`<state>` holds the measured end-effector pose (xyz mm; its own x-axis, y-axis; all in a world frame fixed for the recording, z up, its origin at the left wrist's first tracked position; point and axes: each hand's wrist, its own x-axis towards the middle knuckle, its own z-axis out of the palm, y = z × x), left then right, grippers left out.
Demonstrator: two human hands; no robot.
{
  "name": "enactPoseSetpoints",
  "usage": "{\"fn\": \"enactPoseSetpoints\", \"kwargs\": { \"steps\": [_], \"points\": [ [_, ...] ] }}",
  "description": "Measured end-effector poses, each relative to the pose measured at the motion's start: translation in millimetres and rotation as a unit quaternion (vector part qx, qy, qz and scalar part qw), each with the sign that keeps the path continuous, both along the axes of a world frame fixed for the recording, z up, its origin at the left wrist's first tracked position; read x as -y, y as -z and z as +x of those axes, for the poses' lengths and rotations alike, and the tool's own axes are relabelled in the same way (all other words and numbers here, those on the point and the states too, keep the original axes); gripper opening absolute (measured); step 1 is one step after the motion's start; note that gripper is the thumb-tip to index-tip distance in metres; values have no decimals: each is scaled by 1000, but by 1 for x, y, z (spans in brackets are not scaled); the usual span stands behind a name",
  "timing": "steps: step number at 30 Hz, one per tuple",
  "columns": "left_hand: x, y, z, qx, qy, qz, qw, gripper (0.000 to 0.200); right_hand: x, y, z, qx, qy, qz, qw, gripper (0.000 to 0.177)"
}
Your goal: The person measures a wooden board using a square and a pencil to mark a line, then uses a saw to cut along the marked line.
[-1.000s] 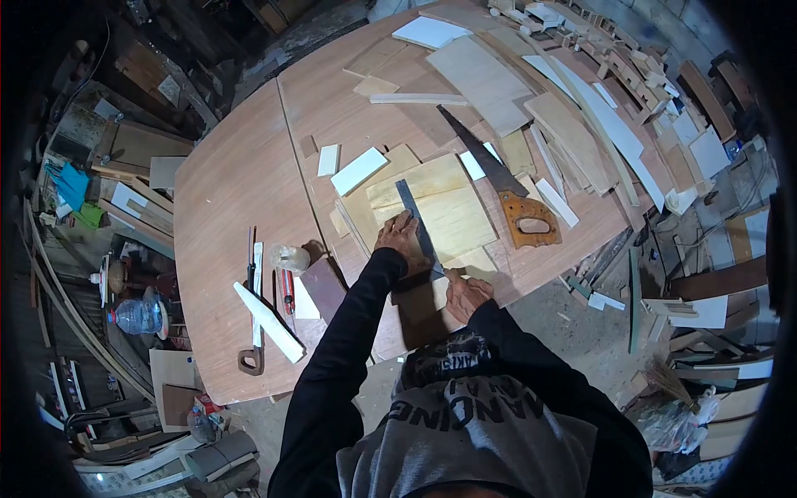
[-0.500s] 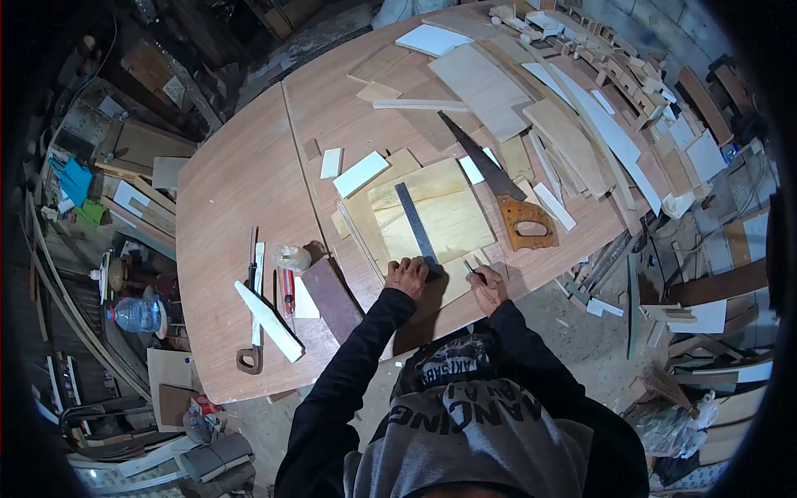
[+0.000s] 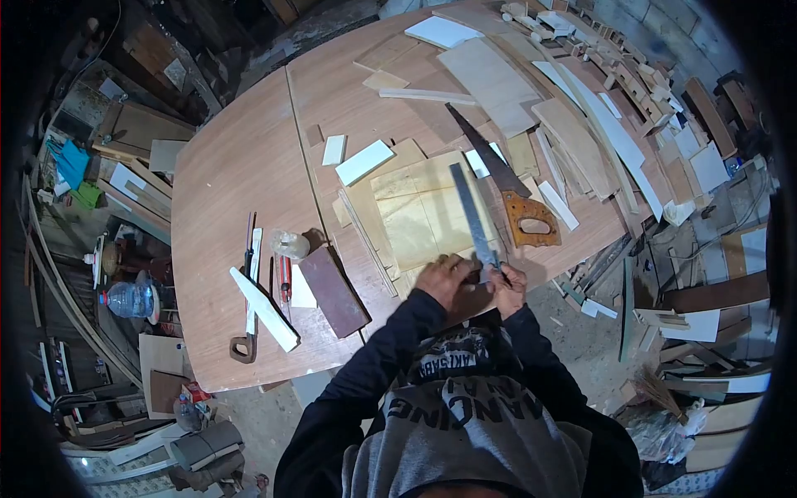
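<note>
A metal ruler [image 3: 471,207] slants over a pale, square wooden board [image 3: 415,217], which has a thin line across it. At the ruler's lower end, my left hand [image 3: 446,279] is closed, its fingertips against the metal. My right hand [image 3: 507,289] is closed too, touching the same end from the right, with a thin dark pencil-like piece at its fingertips. Both hands are close together above the board's near edge. A handsaw [image 3: 506,187] with a wooden handle lies right of the board.
A brown block [image 3: 334,292], a clear jar [image 3: 290,244], a red cutter [image 3: 286,278] and a small saw [image 3: 243,348] lie left on the table [image 3: 232,199]. White offcuts [image 3: 365,162] lie behind the board. Wooden strips and pieces [image 3: 573,145] crowd the back right.
The ruler has moved right and appears lifted off the board. My left hand has moved right with it, and my right hand now meets its lower end. The view has shifted slightly.
</note>
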<state>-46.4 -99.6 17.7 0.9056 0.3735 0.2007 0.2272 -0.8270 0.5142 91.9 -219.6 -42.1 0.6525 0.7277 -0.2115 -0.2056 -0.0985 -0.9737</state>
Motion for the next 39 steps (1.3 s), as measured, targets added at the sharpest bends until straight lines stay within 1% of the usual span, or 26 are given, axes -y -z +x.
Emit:
{"fn": "enactPoseSetpoints", "kwargs": {
  "steps": [1,2,3,4,5,6,7,8,10,11,13,14,16,17,24,26,27,28,30,31,32,34,35,36,38,39],
  "points": [
    [-10,-2,-3,43,-37,-61,997,41,7,-1,7,-1,-1,-3,1000,22],
    [-37,31,-11,27,-53,-50,997,45,15,-3,14,54,4,-6,998,25],
    [-61,38,-14,37,-116,-111,986,45,22,-4,20,109,10,-8,994,28],
    [-90,32,-21,-10,-174,-184,967,42,28,-5,25,110,10,-10,994,28],
    [-112,32,-24,36,-230,-192,953,39,35,-5,31,92,10,-9,996,28],
    [-142,57,-32,14,-279,-111,954,37,40,-7,36,75,11,-8,997,28],
    [-167,68,-37,-2,-295,-95,951,38,43,-13,38,50,6,-36,998,27],
    [-173,45,-33,-98,-312,-118,938,40,45,-9,39,52,8,-36,998,27],
    [-190,47,-21,-213,-283,-41,934,56,47,-1,41,60,-16,-26,998,24],
    [-194,51,-14,-210,-280,-39,936,56,44,-9,35,75,-13,-73,994,24],
    [-199,60,4,-232,-265,2,936,91,43,16,31,71,-16,-76,994,24],
    [-198,53,13,-228,-263,4,938,91,41,32,30,65,-23,-80,994,24],
    [-194,34,27,-336,-250,-48,907,121,34,47,28,94,-50,-92,990,20],
    [-200,36,29,-325,-239,-67,913,133,28,41,25,75,-46,-78,993,20],
    [-223,29,45,-356,-241,-46,902,142,9,47,29,60,-85,-88,991,19],
    [-237,27,47,-404,-232,-94,880,138,9,49,31,76,-88,-107,987,22],
    [-243,33,50,-458,-218,-21,861,124,9,51,31,80,-86,-90,989,24],
    [-250,35,51,-457,-218,-20,862,124,9,52,30,84,-83,-72,990,26],
    [-270,44,44,-410,-171,-44,895,103,12,66,33,125,-101,-92,983,28],
    [-277,52,34,-310,-181,-106,927,78,13,64,32,116,-98,-87,985,27],
    [-282,55,29,-311,-185,-107,926,78,12,58,31,108,-98,-82,986,26],
    [-292,55,23,-221,-178,-207,936,75,7,31,29,90,-93,-84,988,23],
    [-283,34,24,-179,-184,-184,949,51,6,18,29,72,-84,-89,990,21],
    [-277,16,22,-178,-187,-184,948,51,4,11,30,72,-87,-88,990,21],
    [-270,-7,19,-4,-230,-175,957,44,2,-1,34,116,-92,-31,988,24],
    [-272,-12,17,101,-199,-133,966,34,1,-8,36,121,-90,-37,988,23]
  ]
}}
